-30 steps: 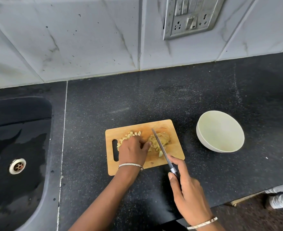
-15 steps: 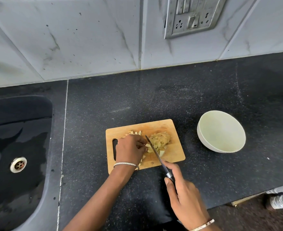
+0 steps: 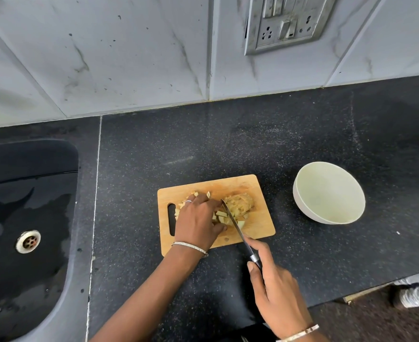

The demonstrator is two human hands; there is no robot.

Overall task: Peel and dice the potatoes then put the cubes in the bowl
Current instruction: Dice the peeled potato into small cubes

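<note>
A wooden cutting board [image 3: 257, 186] lies on the black counter. On it sits a sliced, pale yellow potato piece [image 3: 240, 204] with loose potato cubes [image 3: 220, 215] beside it. My left hand [image 3: 198, 220] rests over the cubes on the board's left half, fingers curled down on them. My right hand [image 3: 275, 290] grips the handle of a knife [image 3: 233, 222], whose blade runs across the board between my left hand and the potato piece. A white bowl [image 3: 302, 201] stands empty to the right of the board.
A black sink [image 3: 26, 218] with a metal drain lies at the left. The tiled wall with a switch plate [image 3: 287, 23] rises behind. The counter's front edge runs at the lower right, with a foot [image 3: 415, 292] on the floor beyond.
The knife blade has shifted left toward my left hand, and my left hand has moved slightly back over the cubes. More cut cubes show beside the blade.
</note>
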